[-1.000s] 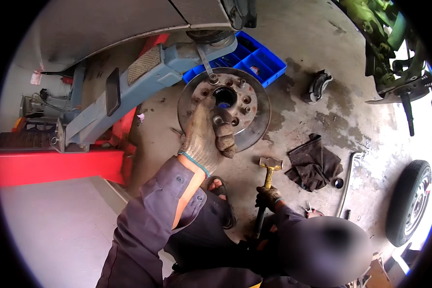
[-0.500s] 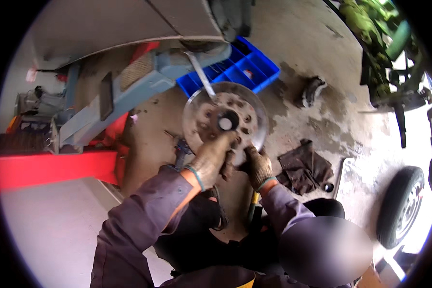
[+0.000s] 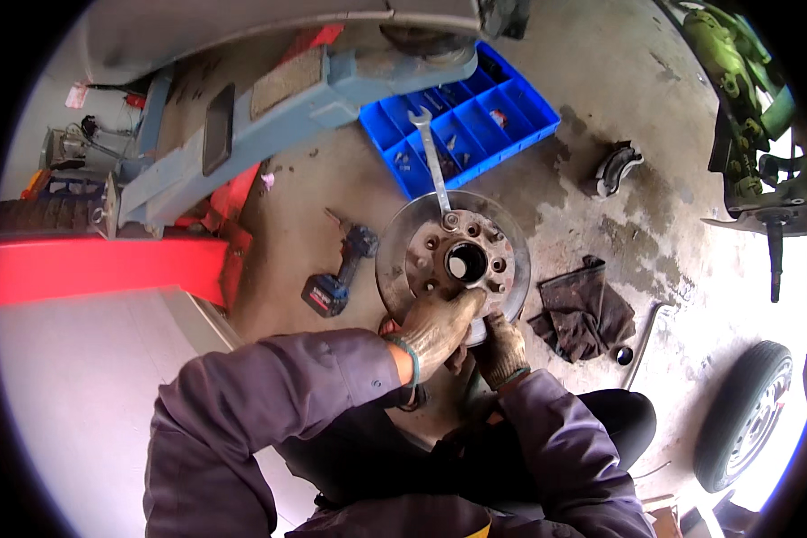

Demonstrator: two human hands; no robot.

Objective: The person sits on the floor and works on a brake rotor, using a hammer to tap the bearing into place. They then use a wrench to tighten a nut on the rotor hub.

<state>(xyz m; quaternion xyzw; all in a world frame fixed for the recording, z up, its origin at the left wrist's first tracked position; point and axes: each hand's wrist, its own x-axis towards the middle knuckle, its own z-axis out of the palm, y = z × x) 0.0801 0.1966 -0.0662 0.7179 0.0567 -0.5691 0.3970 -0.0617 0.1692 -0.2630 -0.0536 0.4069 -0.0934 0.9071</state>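
Note:
A round metal brake disc with a rusty hub centre is in front of me, its face turned up toward me. A silver combination wrench has its ring end on a fastener near the far side of the hub; its open end points away. My left hand, in a dirty knit glove, lies over the disc's near face with curled fingers by the hub; what they pinch is hidden. My gloved right hand is closed at the disc's near right edge, fingertips partly hidden. Something brown hangs below the left hand, unclear.
A blue compartment tray with small parts lies beyond the disc, beside a blue-grey lift arm. A cordless driver is left of the disc. On the right are a dark cloth, a curved metal part and a wheel.
The view has shifted, so the disc and surroundings sit further right in the picture, and the driver is now fully visible. Both hands stay at the disc's near side; the wrench stays on it.

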